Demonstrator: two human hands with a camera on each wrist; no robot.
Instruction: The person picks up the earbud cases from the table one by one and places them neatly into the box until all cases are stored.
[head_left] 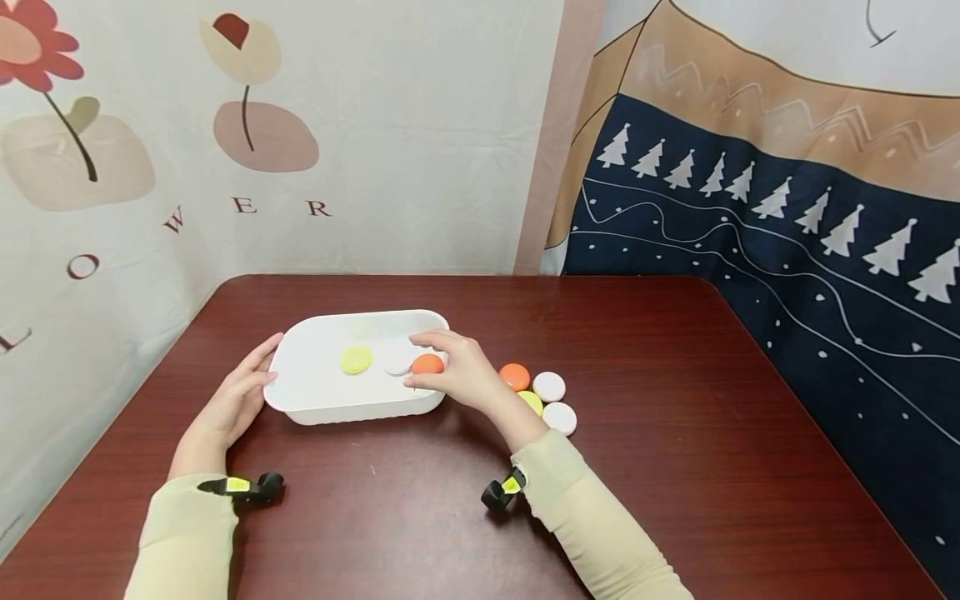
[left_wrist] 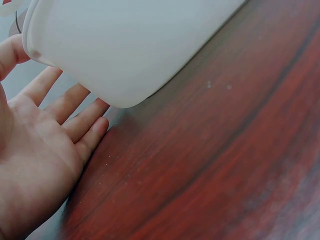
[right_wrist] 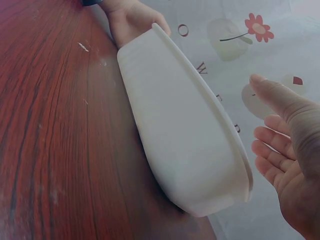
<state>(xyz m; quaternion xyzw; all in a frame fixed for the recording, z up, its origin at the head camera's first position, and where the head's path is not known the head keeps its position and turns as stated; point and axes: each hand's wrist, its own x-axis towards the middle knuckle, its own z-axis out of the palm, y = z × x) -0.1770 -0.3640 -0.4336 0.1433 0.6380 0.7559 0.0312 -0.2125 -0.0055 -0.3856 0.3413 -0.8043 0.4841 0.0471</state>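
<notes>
A white plastic container [head_left: 315, 411] with a lipped rim stands on the table. A yellow disc [head_left: 356, 360], a white disc [head_left: 397, 367] and an orange disc [head_left: 427, 364] lie within its outline in the head view. My right hand [head_left: 467, 370] is over the container's right end, thumb and fingers spread around the orange disc; in the right wrist view that hand [right_wrist: 295, 155] shows nothing between its fingers. With fairly straight fingers, my left hand [head_left: 234, 400] touches the container's left end, the thumb at the rim and the fingers [left_wrist: 80, 102] along the outer wall.
Just right of the container, partly behind my right forearm, another orange disc [head_left: 514, 377], a yellow disc [head_left: 531, 402] and two white discs [head_left: 550, 387] lie close together on the dark red wooden table [head_left: 675, 433]. A printed cloth [head_left: 420, 167] hangs behind the table.
</notes>
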